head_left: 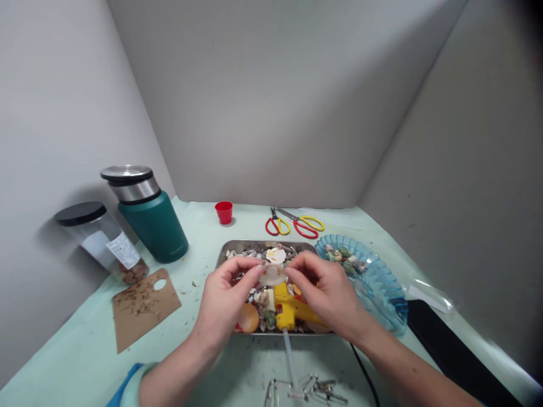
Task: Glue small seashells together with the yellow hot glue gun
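Observation:
Between both hands, over the tray, is a thin translucent pale disc [272, 275], perhaps a flat shell. My left hand [227, 288] pinches its left edge with thumb and forefinger. The right edge is pinched the same way by my right hand [326, 291]. Beneath lies a metal tray [248, 243] filled with small shells. A yellow glue gun [285, 311] rests on the tray, partly hidden by my right hand, with a glue stick [290, 356] poking out toward me. A white round piece [275, 255] and an orange-tinted shell [249, 318] lie in the tray too.
A blue scalloped dish [384, 282] with several shells [345, 259] sits right. Behind are a red cup [224, 212] and two pairs of scissors [278, 223]. A green bottle [155, 226], clear jar [108, 246] and brown board [146, 311] stand left; metal clips [324, 390] lie in front.

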A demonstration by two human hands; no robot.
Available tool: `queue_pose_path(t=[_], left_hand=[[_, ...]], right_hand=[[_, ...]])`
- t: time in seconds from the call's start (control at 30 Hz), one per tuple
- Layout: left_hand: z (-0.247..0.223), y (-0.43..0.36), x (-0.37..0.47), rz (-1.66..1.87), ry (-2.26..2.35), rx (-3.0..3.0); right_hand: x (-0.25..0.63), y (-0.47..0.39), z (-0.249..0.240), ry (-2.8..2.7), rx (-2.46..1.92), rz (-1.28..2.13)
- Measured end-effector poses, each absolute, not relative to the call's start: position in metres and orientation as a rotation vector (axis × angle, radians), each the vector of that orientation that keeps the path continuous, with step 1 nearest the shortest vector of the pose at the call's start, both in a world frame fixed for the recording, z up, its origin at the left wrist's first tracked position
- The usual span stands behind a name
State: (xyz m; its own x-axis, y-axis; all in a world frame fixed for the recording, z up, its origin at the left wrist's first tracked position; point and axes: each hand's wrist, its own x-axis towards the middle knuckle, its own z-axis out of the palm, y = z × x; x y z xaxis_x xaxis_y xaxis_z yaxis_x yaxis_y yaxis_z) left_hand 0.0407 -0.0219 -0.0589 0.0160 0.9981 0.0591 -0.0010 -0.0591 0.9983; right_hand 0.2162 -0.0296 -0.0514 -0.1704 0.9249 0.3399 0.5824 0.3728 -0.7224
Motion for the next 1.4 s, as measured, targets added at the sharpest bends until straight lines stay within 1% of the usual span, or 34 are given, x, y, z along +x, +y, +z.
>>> queue_pose_path(t=[0.2, 0.3, 0.5, 0.8, 0.87, 0.97, 1.07, 1.17, 1.27, 1.4], left_hand=[[-0.06, -0.024, 0.039, 1.306, 1.204, 1.324], [-0.059, -0.025, 0.039, 1.346, 1.202, 1.36], [-0.059, -0.025, 0.039, 1.408, 1.151, 1.405], [-0.06, -0.022, 0.04, 1.224, 1.171, 1.146], [-0.058, -0.021, 0.041, 1.235, 1.158, 1.107], [-0.057, -0.02, 0.043, 1.238, 1.159, 1.09], [-0.06, -0.02, 0.043, 1.205, 1.169, 1.107], [-0.064, -0.02, 0.042, 1.165, 1.161, 1.133], [-0.066, -0.021, 0.041, 1.118, 1.167, 1.152], [-0.063, -0.022, 0.043, 1.062, 1.184, 1.152]], right_hand=[[0.218, -0.032, -0.049, -1.912, -1.221, 0.405], [0.218, -0.032, -0.049, -1.925, -1.196, 0.382], [0.219, -0.03, -0.051, -1.905, -1.235, 0.442], [0.216, -0.026, -0.055, -1.845, -1.348, 0.69], [0.218, -0.024, -0.055, -1.825, -1.404, 0.671], [0.234, -0.013, -0.051, -1.83, -1.512, 0.501], [0.272, 0.005, -0.044, -1.743, -1.754, 0.235], [0.32, 0.023, -0.041, -1.593, -1.974, 0.093], [0.357, 0.035, -0.048, -1.53, -2.165, 0.033], [0.379, 0.045, -0.068, -1.493, -2.381, 0.055]])
